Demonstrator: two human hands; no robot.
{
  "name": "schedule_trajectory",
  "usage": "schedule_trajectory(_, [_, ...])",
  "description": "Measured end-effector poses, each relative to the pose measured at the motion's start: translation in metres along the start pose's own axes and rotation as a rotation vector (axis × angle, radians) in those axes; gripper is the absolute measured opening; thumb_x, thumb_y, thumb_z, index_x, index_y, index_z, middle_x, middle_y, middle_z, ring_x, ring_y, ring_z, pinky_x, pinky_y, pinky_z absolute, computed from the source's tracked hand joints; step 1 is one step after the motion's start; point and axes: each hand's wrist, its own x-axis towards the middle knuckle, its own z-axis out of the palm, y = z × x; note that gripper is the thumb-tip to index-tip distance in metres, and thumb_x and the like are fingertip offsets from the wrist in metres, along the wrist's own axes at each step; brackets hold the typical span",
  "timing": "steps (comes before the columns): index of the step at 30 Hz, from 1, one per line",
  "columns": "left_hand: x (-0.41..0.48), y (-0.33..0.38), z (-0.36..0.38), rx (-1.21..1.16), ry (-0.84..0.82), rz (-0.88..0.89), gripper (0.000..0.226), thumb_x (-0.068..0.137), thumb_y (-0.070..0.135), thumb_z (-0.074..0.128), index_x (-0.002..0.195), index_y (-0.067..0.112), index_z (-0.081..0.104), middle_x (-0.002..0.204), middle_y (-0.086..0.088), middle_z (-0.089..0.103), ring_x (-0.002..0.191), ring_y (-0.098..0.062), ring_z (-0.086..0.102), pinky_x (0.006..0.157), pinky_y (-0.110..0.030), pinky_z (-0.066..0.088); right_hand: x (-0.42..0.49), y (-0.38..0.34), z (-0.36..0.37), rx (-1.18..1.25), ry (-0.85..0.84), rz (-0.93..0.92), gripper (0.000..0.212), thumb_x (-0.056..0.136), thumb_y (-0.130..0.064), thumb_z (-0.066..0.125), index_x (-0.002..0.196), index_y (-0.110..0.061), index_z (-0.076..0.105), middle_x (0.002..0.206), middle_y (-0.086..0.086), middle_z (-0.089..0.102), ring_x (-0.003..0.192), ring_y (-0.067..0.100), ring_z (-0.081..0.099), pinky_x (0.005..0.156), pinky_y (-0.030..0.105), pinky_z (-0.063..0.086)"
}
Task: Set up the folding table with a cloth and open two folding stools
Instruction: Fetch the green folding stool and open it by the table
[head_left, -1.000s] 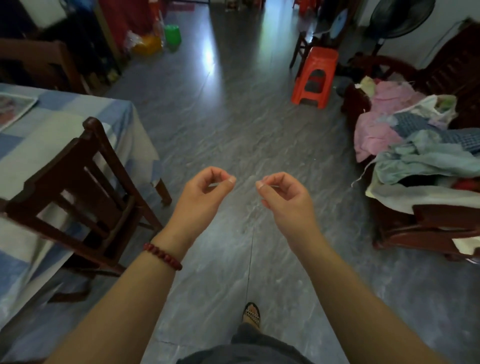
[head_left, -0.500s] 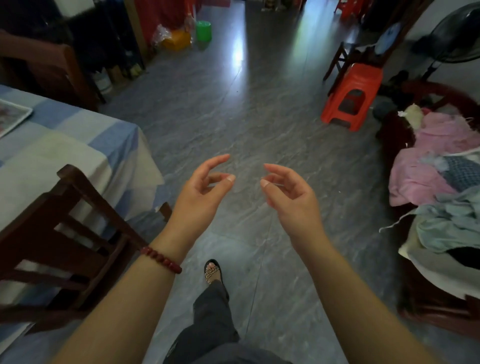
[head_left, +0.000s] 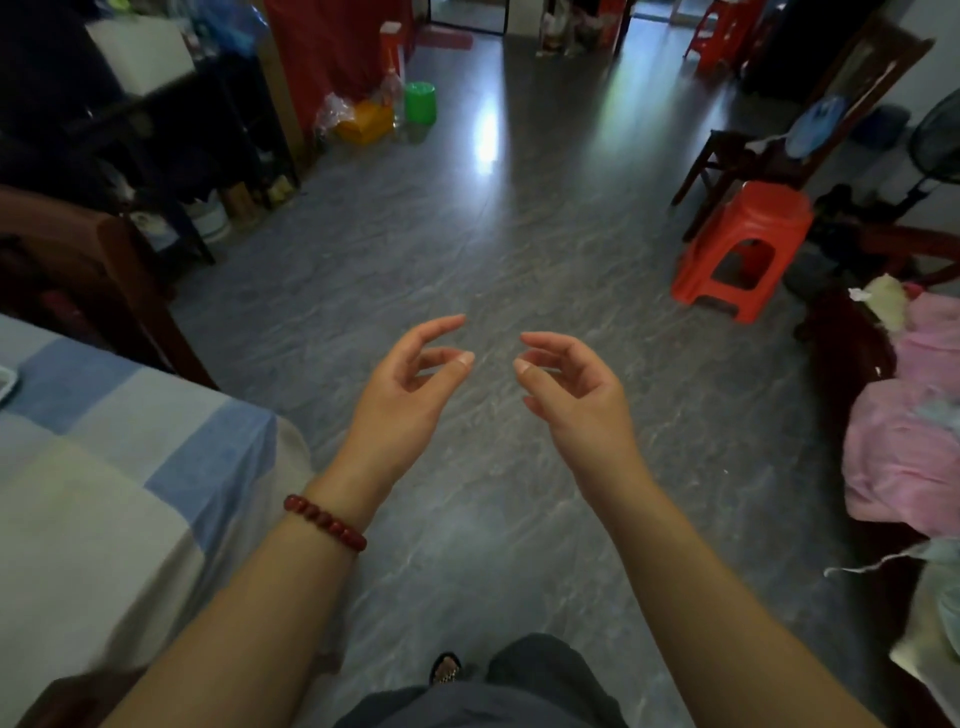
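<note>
Now the left hand (head_left: 405, 387) and right hand (head_left: 576, 389) uncurl from fingertip pinches into slack, empty fingers above the glossy grey tiled floor (head_left: 467, 234), so the setup seems not yet begun.

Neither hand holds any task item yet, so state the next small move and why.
Probably step forward across the grey tiled floor and look for the folding table. The left hand and right hand are both empty, fingers loosely curled, over bare floor. No folding table or folding stool shows; the red plastic stool at right looks rigid.
</note>
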Motion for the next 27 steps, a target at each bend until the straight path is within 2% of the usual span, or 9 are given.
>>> schedule_trajectory(3, [0.038, -0.007, -0.007, -0.019, 0.005, -0.012, 0.030, 0.089, 0.022, 0.060, 0.105, 0.046, 0.057, 0.103, -0.002, 0.065, 0.085, -0.003, 0.063, 0.063, -0.004, 0.042, 0.041, 0.004, 0.011, -0.003, -0.019, 0.018, 0.024, 0.085, -0.004, 0.064, 0.095, -0.026, 0.064, 0.079, -0.011, 0.060, 0.067, -0.006, 0.055, 0.072, 0.021, 0.046])
schedule_trajectory(7, [0.103, -0.017, -0.014, -0.034, 0.040, -0.039, 0.029, 0.088, 0.023, 0.060, 0.104, 0.046, 0.057, 0.103, 0.001, 0.063, 0.080, 0.003, 0.062, 0.062, -0.005, 0.042, 0.110, 0.015, 0.026, -0.023, -0.048, 0.047, 0.027, 0.085, -0.006, 0.065, 0.094, -0.032, 0.066, 0.083, -0.010, 0.061, 0.072, -0.005, 0.056, 0.073, 0.023, 0.047])
schedule_trajectory(15, [0.279, -0.026, -0.012, -0.029, 0.134, -0.061, 0.026, 0.088, 0.024, 0.061, 0.108, 0.041, 0.059, 0.108, 0.002, 0.064, 0.092, -0.003, 0.063, 0.072, -0.013, 0.043, 0.292, 0.030, 0.052, -0.022, -0.132, 0.057, 0.023, 0.085, -0.005, 0.065, 0.094, -0.027, 0.065, 0.086, -0.008, 0.062, 0.071, -0.006, 0.057, 0.077, 0.026, 0.048])
schedule_trajectory(19, [0.374, -0.017, -0.002, -0.032, 0.143, -0.056, 0.028, 0.088, 0.018, 0.060, 0.113, 0.030, 0.058, 0.103, 0.002, 0.062, 0.080, 0.002, 0.060, 0.063, -0.004, 0.042, 0.390, 0.023, 0.058, -0.002, -0.160, 0.047, 0.026, 0.085, -0.003, 0.064, 0.094, -0.027, 0.064, 0.087, -0.008, 0.063, 0.072, -0.007, 0.058, 0.081, 0.030, 0.049])
schedule_trajectory(27, [0.517, -0.021, 0.004, -0.059, 0.199, -0.095, 0.024, 0.089, 0.016, 0.060, 0.111, 0.027, 0.059, 0.098, 0.007, 0.062, 0.091, -0.008, 0.060, 0.065, -0.004, 0.043, 0.534, 0.027, 0.074, 0.016, -0.210, 0.068, 0.031, 0.085, 0.002, 0.062, 0.102, -0.025, 0.061, 0.090, -0.004, 0.066, 0.075, -0.007, 0.060, 0.083, 0.029, 0.049])
